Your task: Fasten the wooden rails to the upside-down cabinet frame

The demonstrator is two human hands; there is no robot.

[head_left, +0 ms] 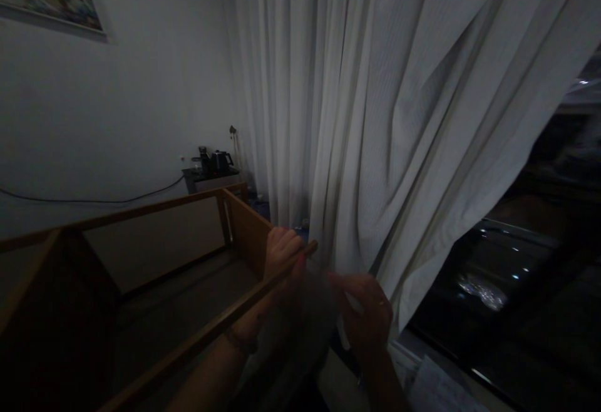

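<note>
A brown wooden frame (244, 302), with upright panels and an open top, stretches from the lower left to the middle. My left hand (283, 250) is wrapped around the near end of its front rail, fingers over the top and thumb on the near side. A bracelet circles that wrist. To the right, apart from the wood, my right hand (365, 312) is closed in a pinch, index finger and thumb pointing toward the rail's end. Its fingertips are blurred, so what they hold, if anything, cannot be made out. The room is dim.
A long light curtain (338, 118) hangs close behind both hands. Right of it is a dark window (507, 262) with reflections and a paper (441, 390) on the sill. A black kettle (220, 160) stands on a small cabinet (213, 181) at the back. A cable (94, 200) runs along the wall.
</note>
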